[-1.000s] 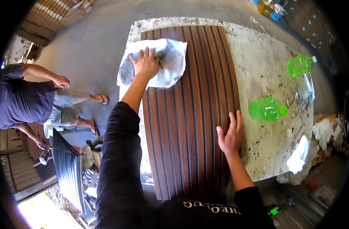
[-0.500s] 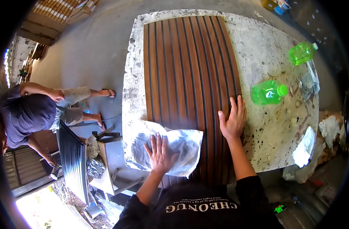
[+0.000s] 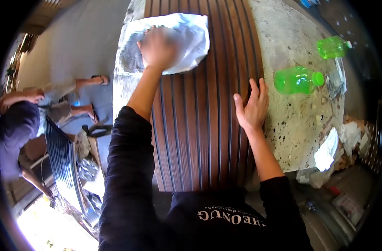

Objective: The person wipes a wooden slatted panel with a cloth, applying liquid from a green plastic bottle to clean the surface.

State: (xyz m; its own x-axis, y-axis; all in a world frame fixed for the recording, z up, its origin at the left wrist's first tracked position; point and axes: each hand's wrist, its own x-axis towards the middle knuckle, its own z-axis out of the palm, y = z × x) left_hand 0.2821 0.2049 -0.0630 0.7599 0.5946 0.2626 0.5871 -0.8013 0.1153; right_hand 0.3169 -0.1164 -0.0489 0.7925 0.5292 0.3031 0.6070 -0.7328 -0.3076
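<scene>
A brown slatted wood-look panel point(image 3: 199, 125) with dark grooves lies lengthwise on a paint-stained table point(image 3: 299, 125). My left hand point(image 3: 159, 48) presses flat on a white cloth point(image 3: 191, 42) near the panel's far left part; the cloth overhangs the panel's left edge onto the table. That hand is somewhat smeared by motion, but its fingers look stretched out over the cloth. Along the panel's right edge rests my right hand point(image 3: 253, 108), thumb and fingers apart, holding nothing.
Two green plastic bottles, one nearer point(image 3: 297, 80) and one farther point(image 3: 333, 47), lie at the table's right. A crumpled white cloth point(image 3: 327, 149) hangs at the right edge near paper scraps point(image 3: 352, 138). At left, a person point(image 3: 19, 121) stands by a dark ribbed panel point(image 3: 63, 163).
My left hand has slid the cloth far forward along the panel, my arm now stretched out. My right hand stays at the panel's right edge. The view has shifted toward the panel's near end.
</scene>
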